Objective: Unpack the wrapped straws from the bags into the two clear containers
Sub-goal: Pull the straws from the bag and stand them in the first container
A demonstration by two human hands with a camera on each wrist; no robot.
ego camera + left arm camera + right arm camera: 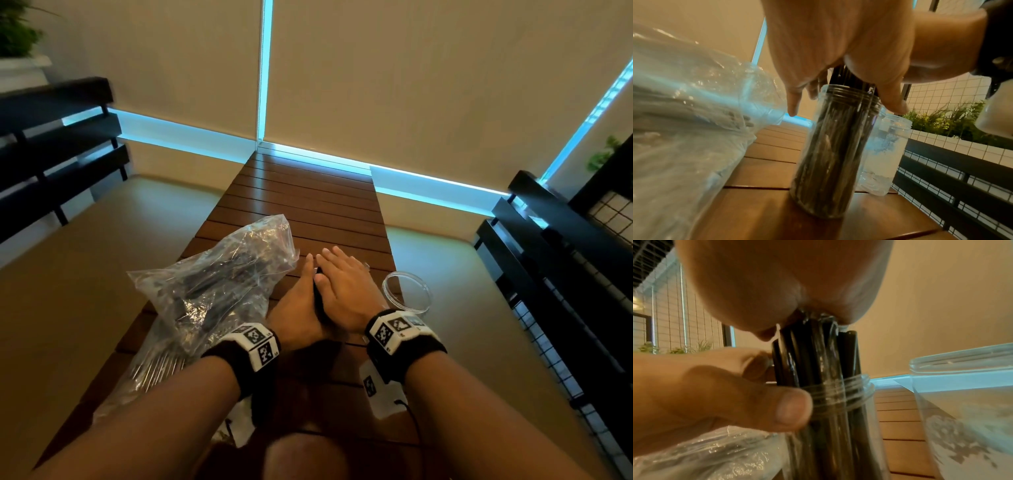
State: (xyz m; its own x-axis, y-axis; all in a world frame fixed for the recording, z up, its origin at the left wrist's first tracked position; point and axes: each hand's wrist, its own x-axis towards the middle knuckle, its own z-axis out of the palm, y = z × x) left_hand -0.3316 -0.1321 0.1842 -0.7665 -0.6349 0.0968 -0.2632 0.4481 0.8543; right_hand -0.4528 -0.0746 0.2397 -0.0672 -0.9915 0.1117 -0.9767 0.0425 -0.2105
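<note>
A clear screw-neck container (826,154) (838,426) stands upright on the wooden table, packed with dark wrapped straws (809,350) (318,301) that stick out above its rim. My right hand (346,284) (838,40) (787,280) lies flat on the straw tops, palm down. My left hand (294,308) (715,394) holds it from the left, thumb on the threaded neck, fingers curled against the straws. A second clear container (406,274) (885,146) (962,386) stands empty just to the right. A crumpled clear bag (219,281) (684,113) (705,454) holding more straws lies on the left.
The slatted table (308,205) is narrow and runs away from me towards the wall. A black slatted bench (51,144) stands on the left. On the right is a black rail with a wire grid (565,257). My knee (305,455) is at the table's near end.
</note>
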